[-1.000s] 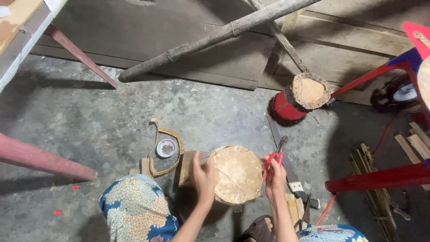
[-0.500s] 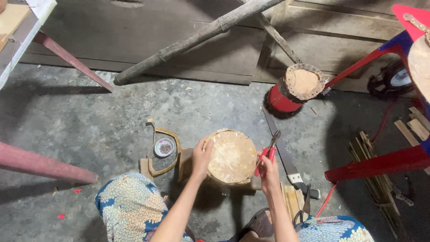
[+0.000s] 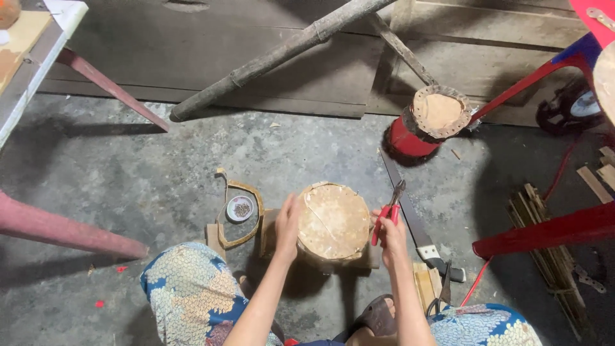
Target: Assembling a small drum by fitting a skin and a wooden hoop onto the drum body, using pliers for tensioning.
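Left hand (image 3: 287, 221) lies flat against the small drum (image 3: 333, 222); right hand (image 3: 389, 232) grips red pliers (image 3: 388, 210) at its rim; brace firmly, pinch squarely

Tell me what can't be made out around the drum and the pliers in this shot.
Head view:
- Drum side wall: hidden by its own skin top and the left hand.
- Pliers handles: covered by the right hand.
- Small bowl contents: too small to identify.
- Saw handle: partly hidden behind the right forearm.
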